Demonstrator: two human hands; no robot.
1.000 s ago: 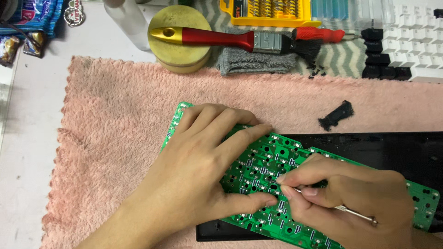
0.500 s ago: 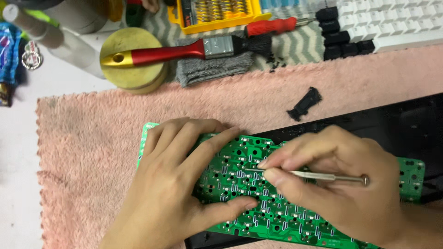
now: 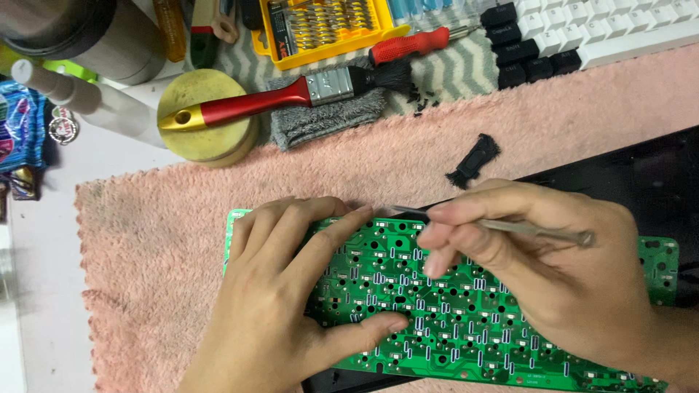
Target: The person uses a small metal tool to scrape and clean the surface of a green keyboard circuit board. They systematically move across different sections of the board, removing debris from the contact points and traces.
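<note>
Lying beneath both my hands, the green circuit board [image 3: 466,320] runs its long axis left to right across the pink towel [image 3: 160,247], with a black keyboard case [image 3: 641,175] showing past its far edge and under its right end. My left hand [image 3: 291,306] presses flat on the board's left portion, fingers spread and pointing toward the far edge, thumb stretched along the near side; it grips nothing, only pins the board down. My right hand [image 3: 546,276] sits over the right-centre of the board, fingers pinched together on a thin metal tool [image 3: 510,227]. The tool lies nearly parallel to the board's long axis, its tip pointing left toward the far edge, just beside my left fingertips. The two hands are close together, near touching at that far edge, and the right hand is the nearer to the tool's working point.

The board itself is bright green, densely dotted with round holes, small silver solder points and short dark components in rows. Its right end [image 3: 659,266] protrudes beyond my right hand.

Beyond my hands, well apart: a red-handled brush [image 3: 291,94] rests across a round yellow tin [image 3: 207,120], with a grey cloth [image 3: 328,116] beside it. Further off sit a yellow bit tray [image 3: 328,29], a red screwdriver [image 3: 415,45], and black and white keycaps [image 3: 582,36]. A small black part [image 3: 475,160] lies on the towel just beyond my right hand.
</note>
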